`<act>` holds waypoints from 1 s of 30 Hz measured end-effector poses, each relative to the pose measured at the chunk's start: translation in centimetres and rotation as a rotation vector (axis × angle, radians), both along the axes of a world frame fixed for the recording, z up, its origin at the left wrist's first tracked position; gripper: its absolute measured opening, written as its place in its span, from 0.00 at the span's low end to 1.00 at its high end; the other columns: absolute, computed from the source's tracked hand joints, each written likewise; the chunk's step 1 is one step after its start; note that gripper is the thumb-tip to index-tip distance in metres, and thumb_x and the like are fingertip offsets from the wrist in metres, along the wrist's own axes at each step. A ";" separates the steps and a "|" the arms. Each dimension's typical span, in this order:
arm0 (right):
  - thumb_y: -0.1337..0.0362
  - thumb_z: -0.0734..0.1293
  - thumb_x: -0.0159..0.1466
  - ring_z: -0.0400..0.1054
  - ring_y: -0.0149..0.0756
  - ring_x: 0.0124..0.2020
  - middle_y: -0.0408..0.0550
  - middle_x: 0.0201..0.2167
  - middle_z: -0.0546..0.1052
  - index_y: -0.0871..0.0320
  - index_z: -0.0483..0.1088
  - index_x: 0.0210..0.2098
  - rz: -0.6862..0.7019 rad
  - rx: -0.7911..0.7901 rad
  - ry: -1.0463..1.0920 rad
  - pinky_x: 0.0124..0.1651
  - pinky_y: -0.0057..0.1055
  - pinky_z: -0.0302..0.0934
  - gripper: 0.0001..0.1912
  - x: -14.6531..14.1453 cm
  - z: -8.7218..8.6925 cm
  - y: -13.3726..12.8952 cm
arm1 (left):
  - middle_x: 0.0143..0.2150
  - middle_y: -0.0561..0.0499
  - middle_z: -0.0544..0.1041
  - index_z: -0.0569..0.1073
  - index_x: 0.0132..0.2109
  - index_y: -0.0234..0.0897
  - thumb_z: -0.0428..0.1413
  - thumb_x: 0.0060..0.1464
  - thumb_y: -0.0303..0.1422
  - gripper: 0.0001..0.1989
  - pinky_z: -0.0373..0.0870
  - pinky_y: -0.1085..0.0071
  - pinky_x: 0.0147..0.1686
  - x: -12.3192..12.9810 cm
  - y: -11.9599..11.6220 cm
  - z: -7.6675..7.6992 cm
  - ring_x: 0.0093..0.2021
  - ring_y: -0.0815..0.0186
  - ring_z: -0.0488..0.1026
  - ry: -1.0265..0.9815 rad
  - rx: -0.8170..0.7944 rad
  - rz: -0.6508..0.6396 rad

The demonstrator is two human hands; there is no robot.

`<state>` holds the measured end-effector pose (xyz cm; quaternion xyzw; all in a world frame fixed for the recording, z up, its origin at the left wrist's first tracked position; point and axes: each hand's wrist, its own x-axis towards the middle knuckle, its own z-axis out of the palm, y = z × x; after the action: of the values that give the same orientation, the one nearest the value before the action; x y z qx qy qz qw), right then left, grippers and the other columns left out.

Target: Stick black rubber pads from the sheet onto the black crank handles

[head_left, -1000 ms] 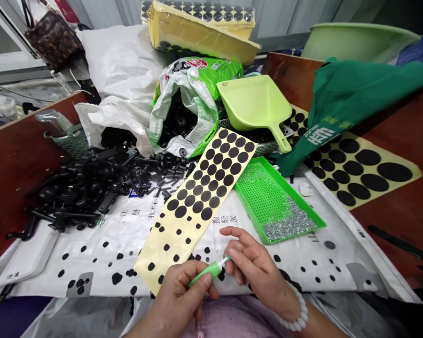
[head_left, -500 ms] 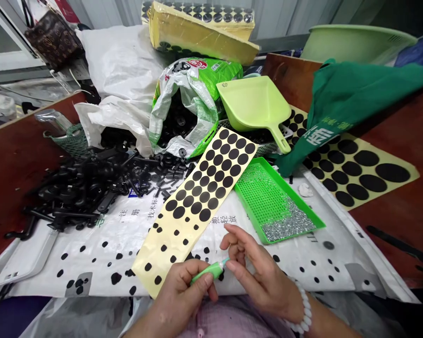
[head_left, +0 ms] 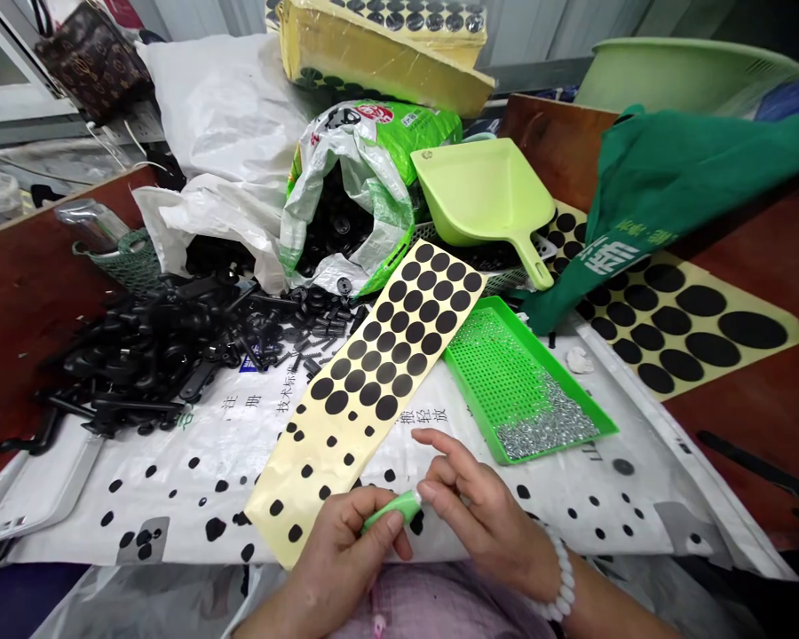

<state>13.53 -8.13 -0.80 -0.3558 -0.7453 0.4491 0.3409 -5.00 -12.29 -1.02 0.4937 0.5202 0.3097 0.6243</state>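
Note:
My left hand (head_left: 336, 541) is closed round a small light-green tube (head_left: 399, 508) with a whitish tip, held low over the near edge of the sheet-covered table. My right hand (head_left: 470, 501), with a beaded bracelet on its wrist, pinches thumb and forefinger together right at that tip. Whatever is between those fingertips is hidden; the other fingers are loosely raised. Beyond the hands lies a yellowish backing sheet (head_left: 270, 484) with rows of round black stickers (head_left: 354, 381). A green perforated tray (head_left: 483, 390) holds many small silvery metal pieces (head_left: 547, 422).
At left is a heap of black plastic parts (head_left: 153, 346). Opened bags (head_left: 352, 195) of black parts stand behind. A pale-green dustpan (head_left: 486, 191) and a green cloth (head_left: 679, 186) lie at the right, near another sticker sheet (head_left: 732, 302). Black dots dot the white covering (head_left: 506, 524).
The bluish-green piece that showed between the tube's end and my right fingertips is out of sight. My right fingertips have shifted slightly left. The view has moved a little.

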 end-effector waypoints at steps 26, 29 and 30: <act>0.53 0.60 0.63 0.65 0.32 0.23 0.51 0.27 0.73 0.64 0.67 0.47 -0.694 0.481 -1.041 0.24 0.31 0.47 0.21 11.1 8.3 10.7 | 0.39 0.49 0.80 0.72 0.48 0.44 0.53 0.55 0.25 0.14 0.72 0.74 0.38 -1.9 0.4 0.3 0.39 0.64 0.76 0.333 0.673 0.046; 0.55 0.61 0.64 0.65 0.32 0.26 0.47 0.30 0.71 0.58 0.68 0.39 -0.575 0.503 -0.574 0.30 0.31 0.58 0.13 7.3 5.7 9.2 | 0.37 0.48 0.80 0.73 0.47 0.42 0.53 0.56 0.25 0.13 0.72 0.73 0.37 -2.8 0.5 1.1 0.37 0.63 0.76 0.372 0.684 0.094; 0.55 0.62 0.63 0.64 0.32 0.26 0.46 0.30 0.71 0.57 0.68 0.36 -0.516 0.466 -0.477 0.30 0.31 0.59 0.11 6.1 4.7 8.6 | 0.37 0.47 0.80 0.73 0.47 0.41 0.53 0.56 0.25 0.13 0.72 0.73 0.36 -3.3 0.6 1.5 0.37 0.63 0.76 0.386 0.684 0.118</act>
<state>19.60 0.44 3.94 -0.5383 -0.7714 0.0737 0.3314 -8.29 -11.69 0.45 0.6915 0.5222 0.4020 0.2959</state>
